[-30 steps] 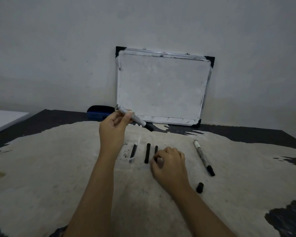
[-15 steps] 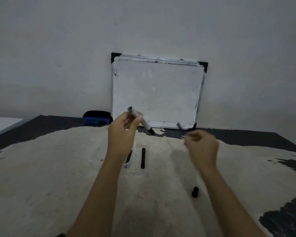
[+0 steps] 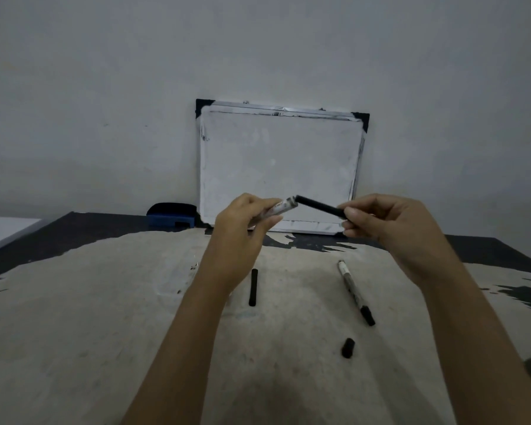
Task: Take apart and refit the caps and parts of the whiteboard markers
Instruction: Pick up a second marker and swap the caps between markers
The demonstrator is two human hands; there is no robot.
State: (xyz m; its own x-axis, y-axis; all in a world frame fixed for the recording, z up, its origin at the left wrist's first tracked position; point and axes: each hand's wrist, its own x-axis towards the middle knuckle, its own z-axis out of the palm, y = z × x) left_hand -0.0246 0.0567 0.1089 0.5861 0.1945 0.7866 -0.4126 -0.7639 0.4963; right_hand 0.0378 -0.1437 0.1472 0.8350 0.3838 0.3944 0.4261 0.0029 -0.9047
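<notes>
Matte grey wall [image 3: 105, 87] across the upper frame, worn beige tabletop [image 3: 105, 332] with black peeling edges below, smudged metal-framed whiteboard [image 3: 279, 170] at centre, left hand [image 3: 242, 222] fingers closed round a pale marker barrel [image 3: 284, 206], right hand [image 3: 387, 219] pinching a slim black ink rod [image 3: 318, 206] at its open end.

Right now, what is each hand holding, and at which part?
The left hand grips the grey marker barrel around its lower part. The right hand pinches the black stick at its right end, with its other end at the barrel's open mouth.
</notes>
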